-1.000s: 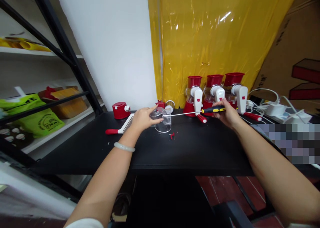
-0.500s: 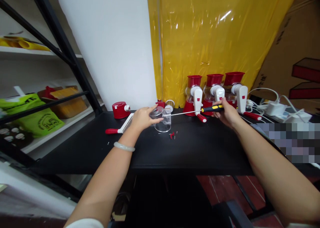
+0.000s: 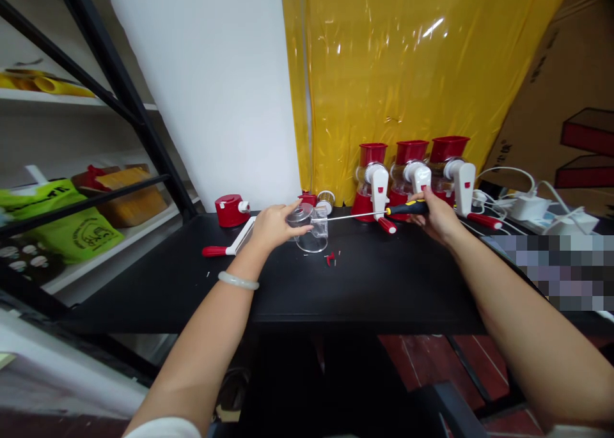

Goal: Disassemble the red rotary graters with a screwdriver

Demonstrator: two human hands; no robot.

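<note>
My left hand (image 3: 277, 226) is closed on a clear plastic housing (image 3: 313, 238) that lies on the black table. In my right hand (image 3: 437, 215) is a screwdriver (image 3: 405, 208) with a black and yellow handle, held level. Its long shaft points left and its tip meets the right side of the housing. Small red and metal pieces (image 3: 330, 259) lie just in front of the housing. Behind it are a red part and a drum (image 3: 325, 201). A red round base (image 3: 231, 211) and a white crank with a red handle (image 3: 214, 251) are to the left.
Three red and white rotary graters (image 3: 378, 188) stand at the back right of the black table (image 3: 288, 300). White cables and adapters (image 3: 530, 206) lie farther right. A black metal rack (image 3: 139, 121) with shelves is on the left.
The screwdriver's handle has turned a little in my right hand, its yellow markings showing differently. My left hand and the housing look almost unmoved.
</note>
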